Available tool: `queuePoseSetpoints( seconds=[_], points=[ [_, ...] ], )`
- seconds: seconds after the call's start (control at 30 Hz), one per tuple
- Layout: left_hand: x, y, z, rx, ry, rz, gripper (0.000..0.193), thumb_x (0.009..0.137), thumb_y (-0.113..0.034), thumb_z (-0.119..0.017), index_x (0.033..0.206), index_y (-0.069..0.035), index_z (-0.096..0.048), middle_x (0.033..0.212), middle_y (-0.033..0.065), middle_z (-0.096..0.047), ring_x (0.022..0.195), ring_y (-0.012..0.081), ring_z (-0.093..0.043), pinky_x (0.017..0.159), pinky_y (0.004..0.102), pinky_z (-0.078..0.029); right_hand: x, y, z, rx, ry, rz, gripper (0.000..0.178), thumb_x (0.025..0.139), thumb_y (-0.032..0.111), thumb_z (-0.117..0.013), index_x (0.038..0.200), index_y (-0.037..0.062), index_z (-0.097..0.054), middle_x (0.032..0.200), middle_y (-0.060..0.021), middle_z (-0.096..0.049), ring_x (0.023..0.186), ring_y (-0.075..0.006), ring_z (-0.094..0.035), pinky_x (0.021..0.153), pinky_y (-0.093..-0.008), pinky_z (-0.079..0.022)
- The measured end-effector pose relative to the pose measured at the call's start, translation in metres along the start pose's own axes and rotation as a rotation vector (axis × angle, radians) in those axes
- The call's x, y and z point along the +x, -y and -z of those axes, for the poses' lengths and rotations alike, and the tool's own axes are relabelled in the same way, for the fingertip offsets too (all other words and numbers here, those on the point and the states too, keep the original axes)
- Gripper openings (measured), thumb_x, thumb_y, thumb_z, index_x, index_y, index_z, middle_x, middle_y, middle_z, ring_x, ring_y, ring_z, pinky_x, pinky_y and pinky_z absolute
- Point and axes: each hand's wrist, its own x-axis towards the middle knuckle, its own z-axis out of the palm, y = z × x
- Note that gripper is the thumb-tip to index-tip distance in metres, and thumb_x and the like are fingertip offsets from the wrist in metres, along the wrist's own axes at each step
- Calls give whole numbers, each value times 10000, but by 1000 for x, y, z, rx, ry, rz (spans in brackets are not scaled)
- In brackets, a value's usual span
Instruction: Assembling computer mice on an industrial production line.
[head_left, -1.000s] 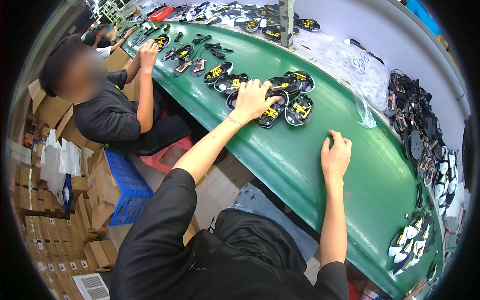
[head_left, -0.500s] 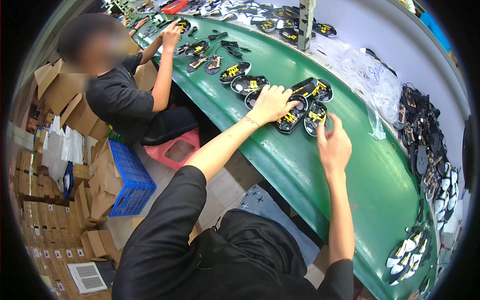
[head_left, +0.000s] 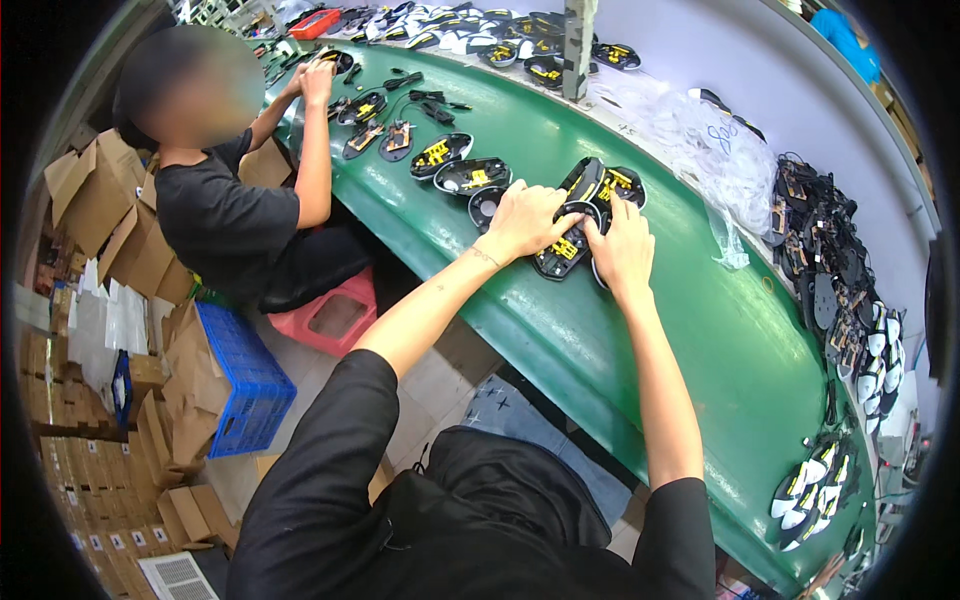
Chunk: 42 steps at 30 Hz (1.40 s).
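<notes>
On the green table, a black computer mouse shell (head_left: 562, 258) with yellow parts inside lies open side up between my hands. My left hand (head_left: 522, 222) grips its upper left edge, with the thumb on its top end. From the other side my right hand (head_left: 624, 248) reaches across it, thumb at the same end and fingers bent over the neighbouring shells. Just beyond sit another mouse shell (head_left: 583, 180) and one more shell (head_left: 628, 183). A shell under my right hand is mostly covered. More open shells (head_left: 473, 176) stand left of my left hand.
At the left, a co-worker (head_left: 225, 200) sits on a pink stool (head_left: 335, 315), hands on a mouse part. Cables (head_left: 432, 103) lie between us. Plastic bags (head_left: 720, 150), piled dark parts (head_left: 812, 240) and white-black shells (head_left: 815, 490) line the right edge. A blue crate (head_left: 250, 380) stands on the floor.
My right hand has moved left, from beside the shells onto them, and its thumb now meets the shell by my left thumb. The whole view has shifted slightly.
</notes>
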Motion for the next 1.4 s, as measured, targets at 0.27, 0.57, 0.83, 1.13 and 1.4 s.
queuePoseSetpoints(
  seconds=[0.27, 0.57, 0.83, 1.13, 1.4],
  points=[
    [-3, -13, 4, -100, 94, -146, 357, 915, -394, -565, 812, -52, -583, 677, 127, -616, 636, 297, -573, 684, 376, -393, -20, -10, 24, 96, -81, 114, 335, 790, 307, -660, 1012, 66, -594, 979, -112, -593, 921, -294, -576, 774, -413, -427],
    [29, -39, 8, -135, -58, -284, 332, 894, -333, -612, 860, -4, -587, 662, 125, -564, 615, 278, -527, 667, 373, -395, -16, -22, 60, 76, -226, 177, 212, 783, 235, -679, 779, 75, -541, 750, -92, -555, 715, -283, -532, 665, -395, -394],
    [254, -15, -8, -59, -61, -212, 352, 914, -393, -543, 929, -49, -622, 834, 192, -662, 839, 356, -650, 780, 480, -499, 191, -81, 108, -237, -376, 298, 361, 855, 376, -621, 884, 16, -633, 832, -181, -648, 792, -380, -618, 704, -456, -475],
    [372, 50, -127, -18, -10, -102, 431, 947, -409, -442, 934, -37, -659, 907, 218, -673, 847, 395, -648, 756, 502, -506, 346, -161, 40, -212, -308, 329, 310, 779, 324, -625, 772, 14, -643, 754, -221, -646, 745, -390, -635, 691, -470, -501],
    [357, 57, -177, 159, 202, -12, 620, 951, -552, -401, 983, 0, -681, 1033, 218, -675, 978, 356, -656, 853, 492, -480, 352, -190, 33, -150, 291, 215, 650, 942, 589, -370, 994, 0, -637, 940, -234, -644, 925, -402, -591, 860, -446, -438]
  ],
)
